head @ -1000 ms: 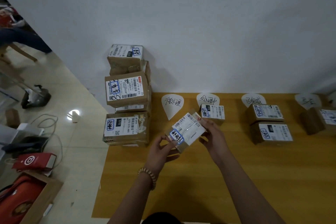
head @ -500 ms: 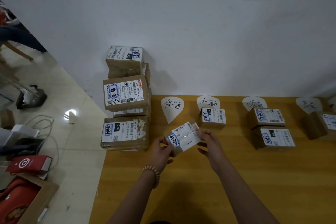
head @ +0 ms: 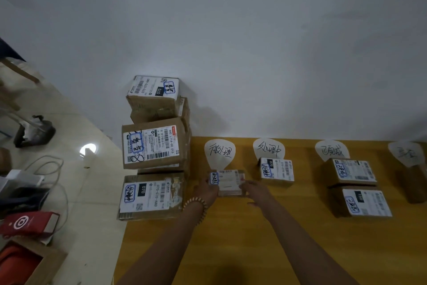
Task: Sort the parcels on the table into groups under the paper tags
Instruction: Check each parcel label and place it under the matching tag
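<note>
A small parcel (head: 228,181) is being held between both hands at the yellow table (head: 254,250), directly below the first paper tag (head: 219,153), its far edge just meeting the tag's lower tip. Its left end is being gripped by the left hand (head: 206,190), with the fingers curled round the edge. Its right end is being clasped by the right hand (head: 255,190). The hands are being kept apart by the parcel's length. Whether its underside is touching the table cannot be told. The label is being presented upward, with a blue-framed handwritten mark at its left end. A beaded bracelet (head: 196,203) is being worn on the left wrist.

One labelled parcel (head: 276,170) is being observed under the second tag (head: 269,149), overlapping its lower edge. Two parcels, the far one (head: 353,171) and the near one (head: 365,201), are being noted under the third tag (head: 331,150), just beside each other. A fourth tag (head: 406,153) is being recorded at the right edge, above a brown parcel (head: 413,185) that is partly cut off. A stack of larger parcels (head: 154,146) is being noted at the table's left end, against the wall. A red box (head: 30,223) and cables (head: 53,169) are being noted on the floor.
</note>
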